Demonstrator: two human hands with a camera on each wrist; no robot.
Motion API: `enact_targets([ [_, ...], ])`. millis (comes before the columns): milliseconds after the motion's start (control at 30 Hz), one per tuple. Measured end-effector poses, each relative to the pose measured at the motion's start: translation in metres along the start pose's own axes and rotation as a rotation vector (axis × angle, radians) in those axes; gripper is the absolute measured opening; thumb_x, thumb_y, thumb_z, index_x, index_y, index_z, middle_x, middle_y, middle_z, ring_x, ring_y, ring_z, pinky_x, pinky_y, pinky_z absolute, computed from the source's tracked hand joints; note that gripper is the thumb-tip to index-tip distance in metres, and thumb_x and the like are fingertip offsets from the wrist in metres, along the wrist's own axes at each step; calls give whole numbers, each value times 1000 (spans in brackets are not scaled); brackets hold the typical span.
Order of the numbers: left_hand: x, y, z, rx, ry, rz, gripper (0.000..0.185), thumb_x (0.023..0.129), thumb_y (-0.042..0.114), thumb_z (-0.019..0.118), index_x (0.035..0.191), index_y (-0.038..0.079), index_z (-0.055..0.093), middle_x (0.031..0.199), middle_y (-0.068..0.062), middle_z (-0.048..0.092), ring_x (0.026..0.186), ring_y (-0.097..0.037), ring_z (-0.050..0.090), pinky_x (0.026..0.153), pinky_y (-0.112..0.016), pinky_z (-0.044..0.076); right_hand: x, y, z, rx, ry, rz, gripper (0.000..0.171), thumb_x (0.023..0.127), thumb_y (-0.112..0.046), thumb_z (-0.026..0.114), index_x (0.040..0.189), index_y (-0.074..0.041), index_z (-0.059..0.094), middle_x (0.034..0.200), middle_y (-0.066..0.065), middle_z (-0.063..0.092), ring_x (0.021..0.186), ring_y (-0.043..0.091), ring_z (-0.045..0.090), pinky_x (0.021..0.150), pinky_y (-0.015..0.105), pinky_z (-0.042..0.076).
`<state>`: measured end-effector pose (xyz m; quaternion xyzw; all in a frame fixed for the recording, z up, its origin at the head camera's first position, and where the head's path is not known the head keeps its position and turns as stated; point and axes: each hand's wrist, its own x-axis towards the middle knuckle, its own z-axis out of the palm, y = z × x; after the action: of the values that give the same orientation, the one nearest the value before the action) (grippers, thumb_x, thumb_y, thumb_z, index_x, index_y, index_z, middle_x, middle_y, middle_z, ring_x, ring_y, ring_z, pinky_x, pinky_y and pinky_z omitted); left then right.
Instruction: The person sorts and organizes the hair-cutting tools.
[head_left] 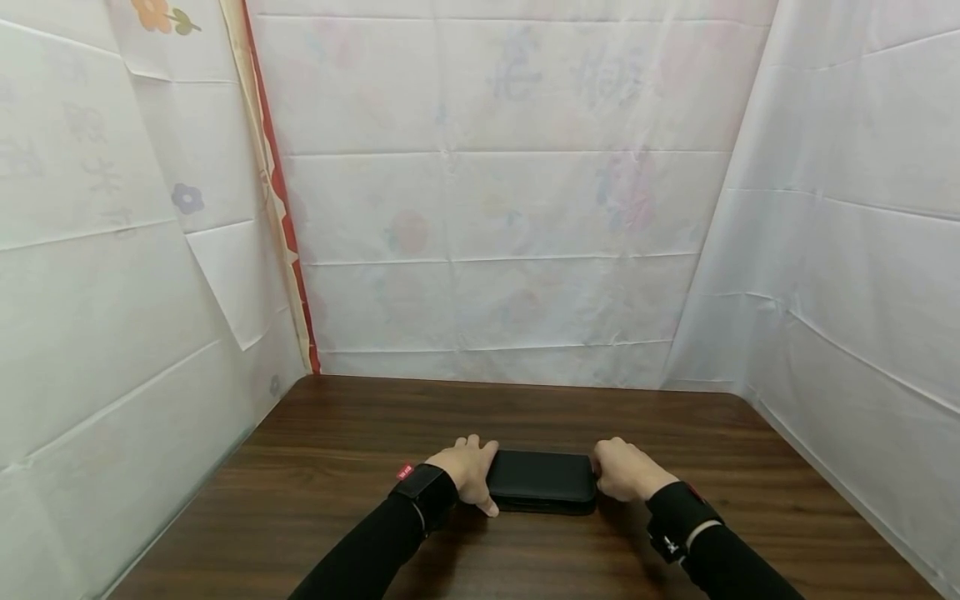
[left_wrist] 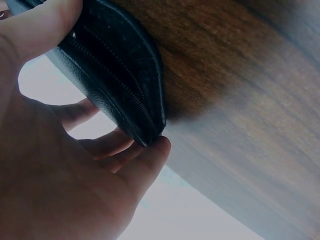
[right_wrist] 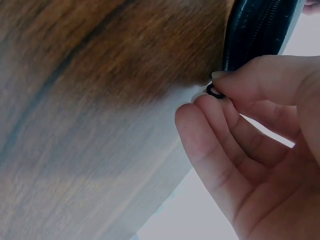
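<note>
A: Where's the black zippered case (head_left: 542, 481) sitting relative to the tabletop (head_left: 337, 433)?

B: It's lying flat near the front edge, roughly centred between the left and right edges. Its long axis is running left-right, parallel to the front edge.

A: And the hands?

B: They're bracketing it, one at each short end. The left hand (head_left: 467, 472) is clamping the left end: thumb on top of the case, fingers curling round its far side and corner. The left wrist view is showing the fingertips (left_wrist: 152, 150) touching the case corner (left_wrist: 150, 132), with the zipper track running along the edge.

A: Right one?

B: The right hand (head_left: 622, 471) is at the right end, fingers curled. The right wrist view is showing thumb and forefinger pinching a small black ring (right_wrist: 215, 92), looks like the zipper pull, right at the end of the case (right_wrist: 255, 30). Other fingers are hanging loosely curled below it, holding nothing.

A: Which hand is nearer the zip?

B: The right one, since it's already holding the pull. The left is only bracing. From that grip the case is extending leftwards, so the zipper line is running away from the right hand towards the left one.

A: Is the case open? Anything inside?

B: Cannot tell the contents. The zipper seems closed in both wrist views.

A: Anything further back?

B: Only bare wood to the far edge, then white sheeting (head_left: 495, 208) enclosing three sides.
</note>
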<state>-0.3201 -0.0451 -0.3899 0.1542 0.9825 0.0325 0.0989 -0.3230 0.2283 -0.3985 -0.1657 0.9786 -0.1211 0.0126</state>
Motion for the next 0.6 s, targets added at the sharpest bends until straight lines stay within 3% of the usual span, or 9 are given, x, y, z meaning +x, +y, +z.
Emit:
enact_targets([
  [367, 0, 0, 1, 0, -1, 4, 100, 74, 50, 89, 156, 21, 40, 148, -13, 43, 130, -28, 45, 101, -46, 46, -5, -1, 0, 12, -7, -32, 24, 80, 11, 69, 71, -9, 58, 70, 4, 53, 59, 18, 46, 58, 36, 38],
  [600, -2, -1, -1, -9, 2, 7, 100, 74, 50, 89, 156, 20, 39, 150, -13, 42, 132, -29, 44, 102, -47, 45, -5, -2, -4, 18, -50, -22, 21, 80, 8, 72, 75, -8, 61, 73, 4, 54, 61, 19, 50, 59, 37, 41],
])
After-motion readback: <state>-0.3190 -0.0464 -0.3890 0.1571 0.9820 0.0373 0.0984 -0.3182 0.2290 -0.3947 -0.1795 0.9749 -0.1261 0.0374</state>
